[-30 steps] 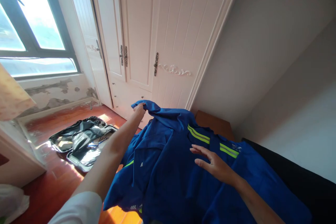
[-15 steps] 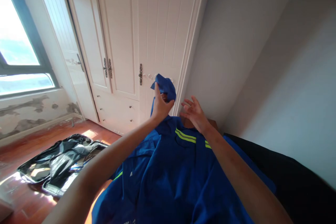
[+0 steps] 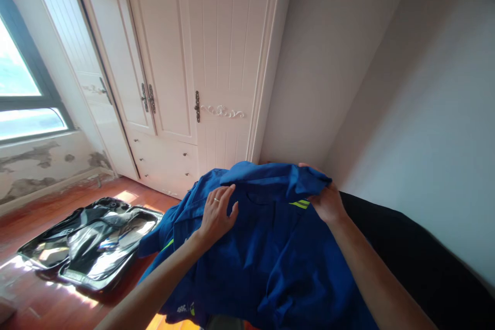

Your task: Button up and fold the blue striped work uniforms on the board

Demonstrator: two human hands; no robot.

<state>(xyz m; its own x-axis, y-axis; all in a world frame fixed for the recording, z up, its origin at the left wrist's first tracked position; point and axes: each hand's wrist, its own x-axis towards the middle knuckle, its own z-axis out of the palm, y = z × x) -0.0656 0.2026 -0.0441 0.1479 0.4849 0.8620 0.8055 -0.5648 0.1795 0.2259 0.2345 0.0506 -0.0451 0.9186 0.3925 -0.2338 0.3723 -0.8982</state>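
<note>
A blue work jacket (image 3: 247,263) with yellow-green stripes lies spread out in front of me. Its collar (image 3: 266,172) runs across the far side, raised and partly folded over. At the collar's right end, my right hand (image 3: 328,201) is closed on the cloth, thumb and fingers on either side of it. My left hand (image 3: 218,214), with a ring on one finger, is over the jacket's left shoulder near the collar's left end. Its thumb stands apart from the fingers, and no cloth shows between them. Whatever supports the jacket is mostly hidden beneath it.
An opened suitcase (image 3: 96,247) packed with clothes and bags lies on the reddish floor (image 3: 23,221) to the left. White wardrobe doors (image 3: 166,51) stand behind the jacket. A black surface (image 3: 410,258) extends along the right, beside the grey wall (image 3: 436,139).
The collar has come down from the upright bunch by my left hand and now stretches across. My right hand has moved right and closed on it; my left hand has lowered and let go.
</note>
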